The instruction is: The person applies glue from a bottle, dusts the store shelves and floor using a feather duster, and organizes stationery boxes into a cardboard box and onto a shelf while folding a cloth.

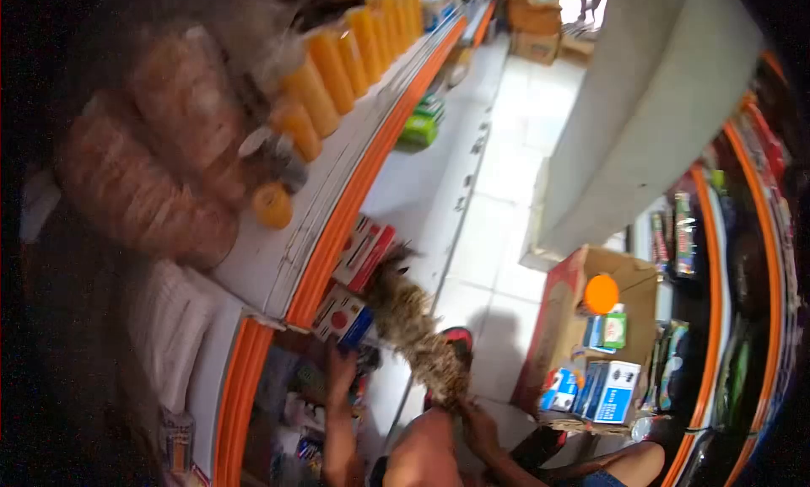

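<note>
In the head view, my right hand [479,425] is closed round the handle end of a brown feather duster [413,318]. Its shaggy feathers reach up and left over the lower white shelf [422,183], beside the boxes. My left hand [341,371] is at the lower edge of a small white box [339,316] with a red circle and a blue end. The fingers look closed on that edge, though they are blurred. Just behind stands a similar red and white box [364,251], close to the duster's tip.
Orange-edged shelving holds a row of orange-yellow cylinders [337,61] and bulky clear packs [181,99]. A green pack [419,126] lies on the lower shelf. To the right, a cardboard box [547,339] with small packages stands by a pale pillar [641,107] and another stocked rack.
</note>
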Demonstrator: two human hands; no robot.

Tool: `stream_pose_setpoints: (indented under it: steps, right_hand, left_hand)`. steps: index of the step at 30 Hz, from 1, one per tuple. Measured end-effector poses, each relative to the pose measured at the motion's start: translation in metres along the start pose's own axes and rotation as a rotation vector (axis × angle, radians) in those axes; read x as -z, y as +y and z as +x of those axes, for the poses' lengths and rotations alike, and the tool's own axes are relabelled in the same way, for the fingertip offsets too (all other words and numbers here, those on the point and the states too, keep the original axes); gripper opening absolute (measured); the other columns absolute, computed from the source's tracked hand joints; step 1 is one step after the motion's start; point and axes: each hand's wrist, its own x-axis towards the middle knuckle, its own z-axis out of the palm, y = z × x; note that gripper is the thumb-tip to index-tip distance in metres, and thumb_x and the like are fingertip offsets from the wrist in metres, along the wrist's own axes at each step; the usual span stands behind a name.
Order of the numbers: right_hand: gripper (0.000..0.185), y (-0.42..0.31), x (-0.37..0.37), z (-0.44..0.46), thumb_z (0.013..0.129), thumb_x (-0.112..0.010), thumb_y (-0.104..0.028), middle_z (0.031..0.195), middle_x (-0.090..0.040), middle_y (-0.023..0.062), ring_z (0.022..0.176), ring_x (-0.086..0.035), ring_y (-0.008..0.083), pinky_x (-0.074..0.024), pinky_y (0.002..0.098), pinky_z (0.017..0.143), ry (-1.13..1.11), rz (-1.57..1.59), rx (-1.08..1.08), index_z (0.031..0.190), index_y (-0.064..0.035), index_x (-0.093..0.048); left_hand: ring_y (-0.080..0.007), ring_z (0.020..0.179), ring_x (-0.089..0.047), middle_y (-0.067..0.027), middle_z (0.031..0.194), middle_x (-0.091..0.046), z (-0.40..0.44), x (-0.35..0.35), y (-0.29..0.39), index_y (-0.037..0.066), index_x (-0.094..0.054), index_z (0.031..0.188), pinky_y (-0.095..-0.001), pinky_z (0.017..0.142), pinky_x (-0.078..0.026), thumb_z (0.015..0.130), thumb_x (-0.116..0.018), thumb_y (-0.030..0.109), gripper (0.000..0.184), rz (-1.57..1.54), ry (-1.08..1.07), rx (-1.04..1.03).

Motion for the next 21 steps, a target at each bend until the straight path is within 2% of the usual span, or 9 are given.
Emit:
stream_pose_setpoints:
  steps: [2,4,9,11,12,15,16,18,21]
  right_hand:
    - [0.049,-0.005,0.005,0.008,0.085,-0.045,-0.004,0.105,-0.057,0.0240,0.089,-0.057,0.0408,-0.0465,0.0446,0.072,0.202,0.006,0.032,0.133,-0.0092,-0.039]
    - [0.043,0.001,0.014,0.022,0.087,-0.043,-0.008,0.105,-0.057,0.0238,0.088,-0.056,0.0415,-0.0450,0.0460,0.072,0.373,0.002,0.096,0.130,-0.0099,-0.043]
    - [0.046,0.029,0.022,0.063,0.081,-0.048,-0.013,0.109,-0.056,0.0234,0.090,-0.056,0.0409,-0.0442,0.0479,0.072,0.398,0.170,-0.300,0.127,-0.0106,-0.046]
    - [0.046,0.029,0.031,0.063,0.080,-0.051,-0.016,0.110,-0.056,0.0229,0.091,-0.055,0.0403,-0.0436,0.0487,0.073,0.312,0.244,-0.602,0.125,-0.0085,-0.047]
    - [0.046,0.033,0.030,0.064,0.080,-0.051,-0.016,0.110,-0.056,0.0229,0.091,-0.055,0.0403,-0.0436,0.0487,0.073,0.332,0.261,-0.601,0.125,-0.0085,-0.047]
    - [0.044,0.045,0.014,0.059,0.080,-0.053,-0.018,0.110,-0.056,0.0221,0.094,-0.055,0.0379,-0.0436,0.0484,0.076,0.604,-0.177,-0.114,0.122,-0.0066,-0.048]
    - [0.044,0.042,0.013,0.057,0.080,-0.053,-0.018,0.110,-0.056,0.0221,0.094,-0.055,0.0379,-0.0436,0.0484,0.076,0.630,-0.156,-0.131,0.122,-0.0066,-0.048]
    - [0.044,-0.002,0.043,0.049,0.082,-0.054,-0.021,0.107,-0.057,0.0208,0.098,-0.056,0.0349,-0.0444,0.0462,0.079,0.499,-0.055,-0.106,0.122,-0.0055,-0.048]
    - [0.045,-0.060,0.083,0.028,0.084,-0.057,-0.025,0.104,-0.057,0.0194,0.103,-0.055,0.0324,-0.0456,0.0399,0.084,0.430,0.267,0.148,0.123,-0.0032,-0.048]
  left_hand:
    - [-0.0358,0.115,-0.045,-0.0260,0.123,-0.046,-0.005,0.012,0.023,-0.005,-0.038,0.127,-0.0400,0.098,-0.035,0.076,-0.055,0.009,0.055,-0.079,-0.081,0.089]
    - [-0.0365,0.113,-0.046,-0.0252,0.121,-0.048,0.011,-0.006,-0.027,-0.003,-0.040,0.125,-0.0402,0.097,-0.036,0.075,-0.057,0.011,0.055,-0.156,-0.082,0.138]
    - [-0.0375,0.111,-0.047,-0.0247,0.120,-0.049,-0.013,0.017,0.030,-0.002,-0.043,0.123,-0.0410,0.095,-0.036,0.074,-0.058,0.013,0.053,-0.136,0.010,-0.059]
    - [-0.0330,0.120,-0.040,-0.0236,0.128,-0.042,-0.041,0.043,0.104,-0.001,-0.035,0.131,-0.0391,0.100,-0.031,0.080,-0.056,0.016,0.057,-0.074,-0.082,0.072]
    - [-0.0308,0.124,-0.036,-0.0230,0.133,-0.039,-0.045,0.049,0.125,0.000,-0.032,0.135,-0.0381,0.103,-0.029,0.083,-0.055,0.018,0.060,-0.037,-0.130,0.130]
    - [-0.0340,0.111,-0.046,-0.0224,0.118,-0.049,-0.044,0.031,0.110,-0.002,-0.043,0.120,-0.0394,0.093,-0.036,0.078,-0.058,0.016,0.047,0.070,0.048,-0.076]
    - [-0.0356,0.104,-0.051,-0.0221,0.110,-0.054,-0.042,0.028,0.106,-0.003,-0.049,0.112,-0.0401,0.088,-0.039,0.076,-0.059,0.014,0.041,0.118,0.139,-0.169]
    - [-0.0339,0.101,-0.052,-0.0211,0.108,-0.055,-0.040,0.035,0.126,-0.003,-0.049,0.111,-0.0388,0.086,-0.040,0.077,-0.059,0.015,0.039,0.035,0.087,-0.235]
    - [-0.0304,0.096,-0.054,-0.0190,0.104,-0.056,-0.053,0.053,0.164,-0.003,-0.051,0.107,-0.0361,0.083,-0.041,0.079,-0.060,0.015,0.035,-0.136,-0.003,-0.286]
